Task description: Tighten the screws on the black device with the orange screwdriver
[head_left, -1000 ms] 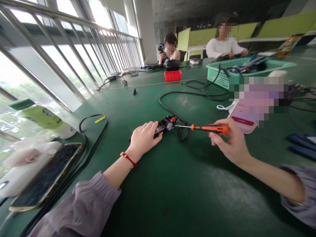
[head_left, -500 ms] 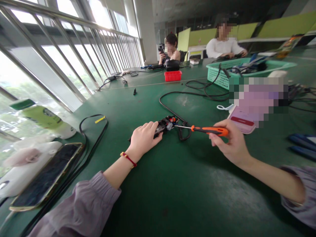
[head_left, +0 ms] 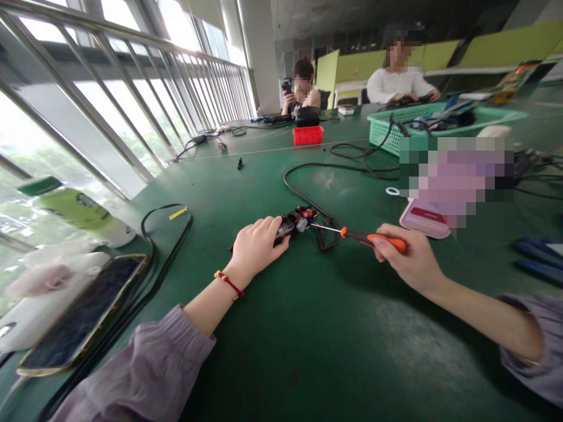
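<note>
My left hand (head_left: pixel 257 246) is wrapped over a black device (head_left: pixel 290 225) with wires and small parts exposed at its right end, holding it on the green table (head_left: pixel 281 328). An orange and black screwdriver (head_left: pixel 365 236) is gripped by its handle in my right hand (head_left: pixel 411 255). Its thin metal shaft points left, and the tip meets the exposed end of the device. Whether the tip sits in a screw is too small to tell. A black cable loops beside the device.
Left are a bottle (head_left: pixel 79 211), a dark phone (head_left: pixel 83 310) and a black strap (head_left: pixel 162 275). Ahead sit a red box (head_left: pixel 308 135) and a green basket (head_left: pixel 387 133). A pink phone (head_left: pixel 424 220) and blue-handled tools (head_left: pixel 539 264) lie right. Two people sit across the table.
The screwdriver handle has dropped slightly, so the shaft slopes more. My right fingers have shifted along the handle, with the thumb now over it. My left hand and the device have not moved.
</note>
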`<state>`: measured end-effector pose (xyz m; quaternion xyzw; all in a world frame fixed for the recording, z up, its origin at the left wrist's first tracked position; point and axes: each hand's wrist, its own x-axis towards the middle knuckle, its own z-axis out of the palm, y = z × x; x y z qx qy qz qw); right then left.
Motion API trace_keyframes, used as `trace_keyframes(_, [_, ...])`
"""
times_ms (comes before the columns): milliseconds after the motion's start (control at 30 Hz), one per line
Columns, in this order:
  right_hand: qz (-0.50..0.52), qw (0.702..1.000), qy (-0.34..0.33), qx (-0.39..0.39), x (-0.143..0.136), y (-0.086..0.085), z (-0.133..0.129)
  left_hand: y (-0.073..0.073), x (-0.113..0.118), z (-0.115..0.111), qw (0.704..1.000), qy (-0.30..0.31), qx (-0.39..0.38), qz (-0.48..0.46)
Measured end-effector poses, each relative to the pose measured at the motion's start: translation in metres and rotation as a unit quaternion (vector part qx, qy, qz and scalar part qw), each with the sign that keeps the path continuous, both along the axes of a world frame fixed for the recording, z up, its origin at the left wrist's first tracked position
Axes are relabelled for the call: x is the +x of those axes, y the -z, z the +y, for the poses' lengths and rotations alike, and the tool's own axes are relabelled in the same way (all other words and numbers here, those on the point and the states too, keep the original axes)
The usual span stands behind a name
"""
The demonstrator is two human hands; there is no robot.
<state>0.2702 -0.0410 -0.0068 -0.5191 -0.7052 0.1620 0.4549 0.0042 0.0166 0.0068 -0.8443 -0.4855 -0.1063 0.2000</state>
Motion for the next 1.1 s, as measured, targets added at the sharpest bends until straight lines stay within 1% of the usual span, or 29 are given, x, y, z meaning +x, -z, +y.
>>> trace_keyframes(67, [-0.008,1.000,-0.003,-0.015,0.0004,-0.0002,0.0000,0.0002,-0.0001,0.0002,1.000,0.002,0.003,-0.004])
trace_keyframes(200, [0.058,0.997,0.018,0.046,0.0002,0.0022,0.0008,0.0006,-0.0002,0.0007,1.000,0.005,0.003,-0.005])
trace_keyframes(267, [0.072,0.995,0.017,0.059,0.0000,0.0028,0.0009,0.0007,-0.0002,0.0008,1.000,0.003,0.003,-0.005])
trace_keyframes(333, [0.053,0.998,0.015,0.044,0.0002,0.0021,0.0004,0.0005,-0.0002,0.0007,1.000,0.004,0.003,-0.007])
trace_keyframes(433, [0.008,1.000,-0.005,-0.027,0.0009,0.0002,-0.0003,0.0001,-0.0002,0.0004,1.000,0.006,0.003,-0.009])
trace_keyframes(500, [0.008,0.999,-0.004,-0.043,0.0007,-0.0001,0.0001,-0.0001,-0.0002,0.0003,1.000,0.006,0.003,-0.008])
trace_keyframes(600, [0.064,0.998,0.017,0.012,-0.0008,0.0016,0.0012,0.0003,-0.0004,0.0005,1.000,0.006,0.005,-0.005])
trace_keyframes(700, [0.104,0.993,0.007,0.050,-0.0020,0.0034,0.0016,0.0012,-0.0008,0.0010,1.000,0.007,0.010,-0.003])
trace_keyframes(767, [0.079,0.996,0.008,0.044,-0.0015,0.0033,0.0012,0.0020,-0.0012,0.0014,1.000,0.009,0.015,-0.002])
trace_keyframes(867, [0.012,1.000,0.000,-0.014,0.0001,0.0018,0.0005,0.0028,-0.0017,0.0021,1.000,0.014,0.021,-0.003])
trace_keyframes(933, [-0.003,1.000,-0.001,-0.030,0.0007,0.0012,0.0005,0.0031,-0.0019,0.0022,1.000,0.016,0.022,-0.005])
trace_keyframes(1033, [0.036,0.999,0.019,0.020,0.0001,0.0016,0.0008,0.0031,-0.0017,0.0021,1.000,0.015,0.023,-0.004])
trace_keyframes(1100, [0.065,0.997,0.019,0.045,-0.0006,0.0018,0.0008,0.0029,-0.0015,0.0019,1.000,0.014,0.023,-0.003])
